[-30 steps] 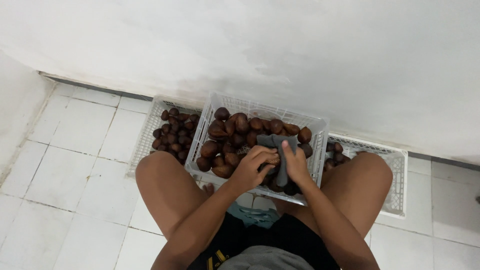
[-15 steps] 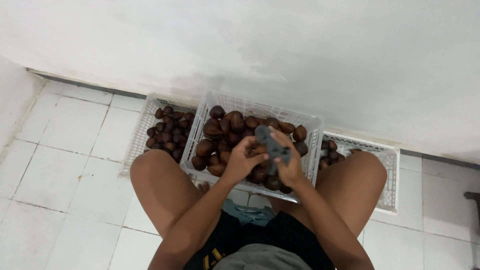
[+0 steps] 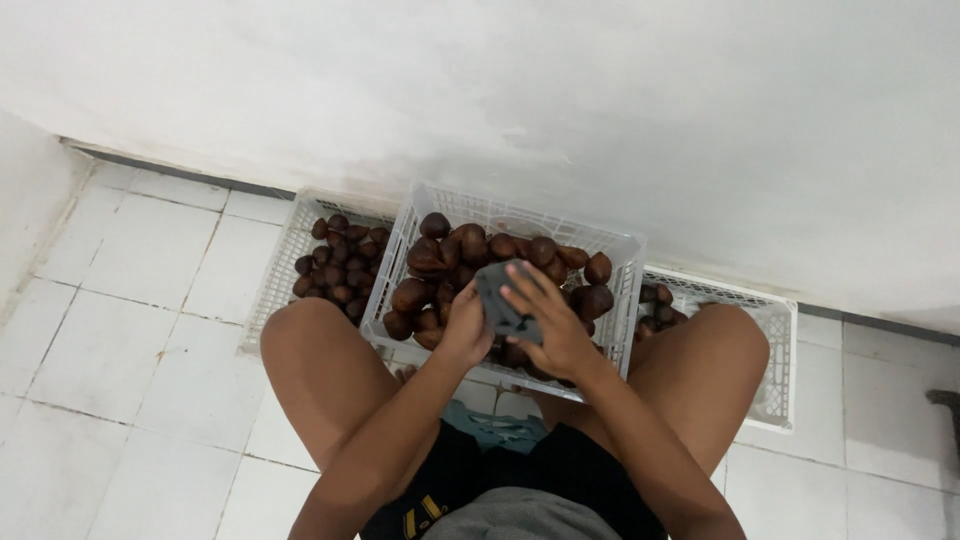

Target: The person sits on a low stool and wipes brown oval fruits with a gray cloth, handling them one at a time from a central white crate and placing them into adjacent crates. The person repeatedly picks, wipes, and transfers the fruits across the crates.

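Below you, white floor tiles (image 3: 120,330) meet a white wall (image 3: 600,110). Your left hand (image 3: 465,325) and right hand (image 3: 555,325) both clamp fingers around a dark grey cloth (image 3: 503,305), held above the middle white crate (image 3: 620,300) of brown fruit (image 3: 440,255).

Both hands (image 3: 515,322) hold a grey cloth (image 3: 503,303) above a white basket (image 3: 620,250) of brown fruit (image 3: 440,262).

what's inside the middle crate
The middle crate holds a heap of brown fruit. The left hand and right hand hold a grey cloth over it, hiding the fruit beneath; the crate's bottom is covered.
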